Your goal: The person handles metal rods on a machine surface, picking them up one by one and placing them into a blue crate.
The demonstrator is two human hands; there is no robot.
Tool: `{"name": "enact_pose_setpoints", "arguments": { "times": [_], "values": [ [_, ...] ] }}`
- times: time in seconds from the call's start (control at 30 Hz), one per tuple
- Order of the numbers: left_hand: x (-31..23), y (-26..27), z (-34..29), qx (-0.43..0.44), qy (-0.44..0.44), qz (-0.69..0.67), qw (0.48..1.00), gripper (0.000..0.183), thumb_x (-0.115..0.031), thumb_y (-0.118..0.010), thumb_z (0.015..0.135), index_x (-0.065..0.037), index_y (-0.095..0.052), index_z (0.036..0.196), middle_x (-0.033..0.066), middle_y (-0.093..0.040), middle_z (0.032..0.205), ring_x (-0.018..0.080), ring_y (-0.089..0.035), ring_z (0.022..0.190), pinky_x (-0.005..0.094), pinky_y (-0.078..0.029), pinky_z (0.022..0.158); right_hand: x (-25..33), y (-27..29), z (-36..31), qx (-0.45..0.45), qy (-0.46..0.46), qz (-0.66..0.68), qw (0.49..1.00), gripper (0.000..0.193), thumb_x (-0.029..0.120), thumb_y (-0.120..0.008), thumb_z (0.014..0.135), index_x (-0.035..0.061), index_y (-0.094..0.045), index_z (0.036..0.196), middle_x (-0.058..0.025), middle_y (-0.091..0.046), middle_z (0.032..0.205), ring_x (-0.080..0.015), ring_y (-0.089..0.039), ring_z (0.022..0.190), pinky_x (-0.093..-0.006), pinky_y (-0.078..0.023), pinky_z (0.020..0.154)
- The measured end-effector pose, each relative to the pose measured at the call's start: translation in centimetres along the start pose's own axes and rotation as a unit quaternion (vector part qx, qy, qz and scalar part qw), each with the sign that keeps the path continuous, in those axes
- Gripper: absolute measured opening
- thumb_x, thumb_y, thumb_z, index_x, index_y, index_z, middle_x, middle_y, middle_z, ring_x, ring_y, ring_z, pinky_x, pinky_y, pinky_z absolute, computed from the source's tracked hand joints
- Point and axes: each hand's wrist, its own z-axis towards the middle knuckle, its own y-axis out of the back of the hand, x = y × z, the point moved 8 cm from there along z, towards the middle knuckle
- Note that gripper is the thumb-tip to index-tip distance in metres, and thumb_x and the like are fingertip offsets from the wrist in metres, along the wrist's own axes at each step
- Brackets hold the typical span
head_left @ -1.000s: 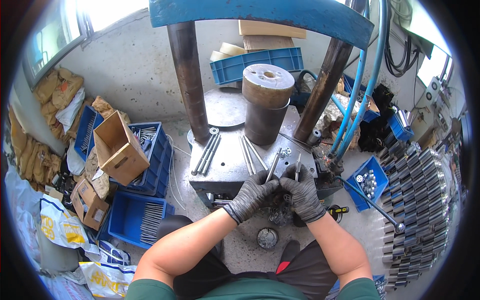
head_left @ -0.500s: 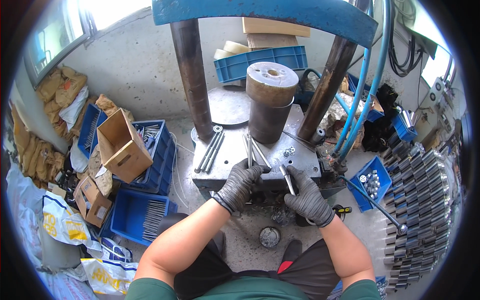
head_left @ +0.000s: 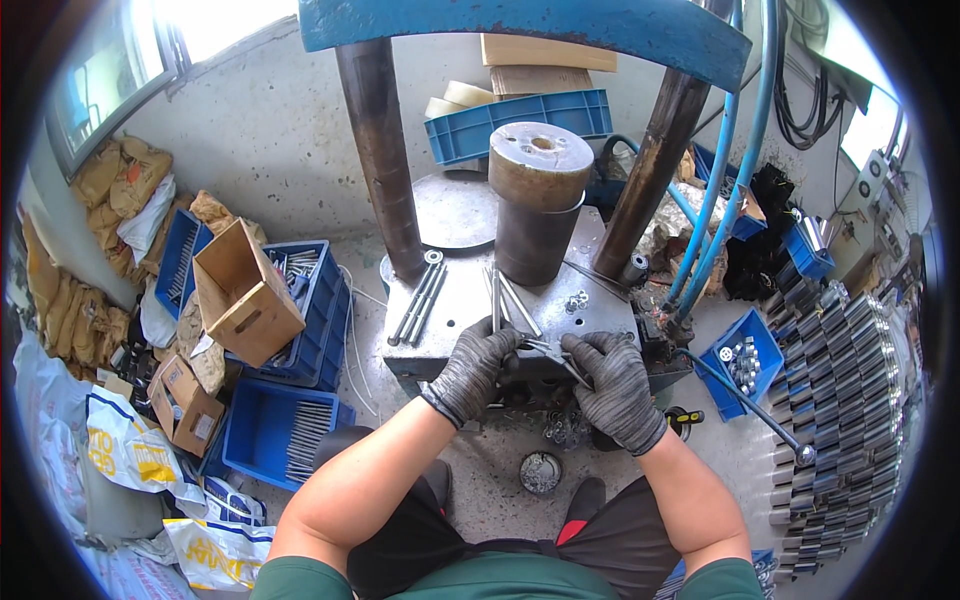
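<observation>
Firstly, one steel cylinder (head_left: 537,235), upright on the press table (head_left: 420,345), its top section wider. Left hand (head_left: 476,368), grey glove: in front of the cylinder and left of it, fingers closed on a steel rod (head_left: 496,305) that juts up past the thumb. Right hand (head_left: 618,388), matching glove: in front of the cylinder and right of it, thumb and fingers clamped on a slanted metal piece (head_left: 563,360) (exact shape unclear) — its far end meets the left fingertips. Small metal rings (head_left: 577,301), grouped just to the cylinder's front right. Longer rods (head_left: 416,308), side by side, to its front left. Round plate (head_left: 455,212), directly left of it. Blue crate (head_left: 520,125), tilted, behind it. Blue bin (head_left: 755,375) with metal parts — well apart, to its right.
</observation>
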Motion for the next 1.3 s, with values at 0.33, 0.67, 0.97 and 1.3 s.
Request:
{"name": "enact_pose_setpoints", "arguments": {
  "times": [0.33, 0.67, 0.97, 1.3],
  "values": [
    [-0.8, -0.5, -0.6, 0.031, -0.009, 0.051, 0.998, 0.020, -0.021, -0.069, 0.096, -0.006, -0.059, 0.105, -0.0008, -0.056, 0.068, 0.0082, -0.051, 0.054, 0.0239, -0.040, 0.048, 0.4, 0.4, 0.3, -0.004, 0.020, -0.042, 0.999, 0.058, 0.002, -0.070, 0.067, 0.0100, -0.072, 0.124, -0.0177, -0.070, 0.107, -0.0380, -0.064, 0.099, -0.0495, -0.050, 0.089],
    [-2.6, -1.3, -2.0, 0.085, -0.069, 0.110, 0.988, 0.043, -0.029, -0.059, 0.106, -0.001, -0.058, 0.139, 0.0035, -0.070, 0.099, 0.0050, -0.057, 0.067, 0.0198, -0.047, 0.060, -4.2, 0.6, -0.8, 0.039, -0.146, 0.158, 0.976, 0.046, 0.009, -0.070, 0.086, 0.0027, -0.066, 0.132, -0.0193, -0.073, 0.102, -0.0308, -0.072, 0.090, -0.0401, -0.057, 0.085],
    [-2.9, -1.4, -1.7, 0.063, -0.186, 0.250, 0.948, 0.033, -0.007, -0.062, 0.100, -0.003, -0.065, 0.134, 0.0075, -0.069, 0.103, 0.0127, -0.064, 0.090, 0.0277, -0.053, 0.085, -5.4, 1.4, -1.4, 0.073, -0.263, 0.254, 0.928, 0.048, 0.008, -0.074, 0.087, 0.0020, -0.066, 0.134, -0.0116, -0.072, 0.099, -0.0158, -0.067, 0.089, -0.0328, -0.055, 0.087],
    [-4.5, -2.9, -2.7, 0.101, -0.271, 0.403, 0.868, 0.033, -0.004, -0.065, 0.096, -0.002, -0.069, 0.129, 0.0139, -0.071, 0.109, 0.0206, -0.068, 0.101, 0.0329, -0.054, 0.091, -4.7, 1.9, -1.4, 0.154, -0.142, 0.218, 0.953, 0.051, 0.011, -0.073, 0.085, 0.0013, -0.065, 0.134, -0.0195, -0.074, 0.106, -0.0225, -0.072, 0.096, -0.0370, -0.056, 0.091]
  ]
}}
